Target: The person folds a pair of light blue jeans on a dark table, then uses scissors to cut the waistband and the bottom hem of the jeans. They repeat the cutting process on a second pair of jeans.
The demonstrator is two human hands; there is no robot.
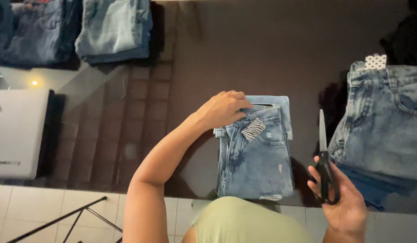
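The left hand (224,109) reaches in from the lower left with the forearm stretched across the dark surface (262,54), its fingers curled down on the waistband of the folded jeans (255,150) and gripping the cloth there. The right hand (345,198) is raised at the lower right, palm turned up towards the camera, fingers closed through the black handles of the scissors (324,157); the blades point straight up and away, closed together (as far as can be seen).

The folded jeans lie in the middle of the surface, near its front edge, just in front of the person. A small black-and-white striped tag (253,129) hangs slantwise at the waistband, just beside the left hand. To the right lies a stack of light washed jeans (384,130) with a white dotted tag (375,61) standing at its top edge. More denim piles (114,29) sit at the far left, and a white laptop (17,132) rests at the left edge.
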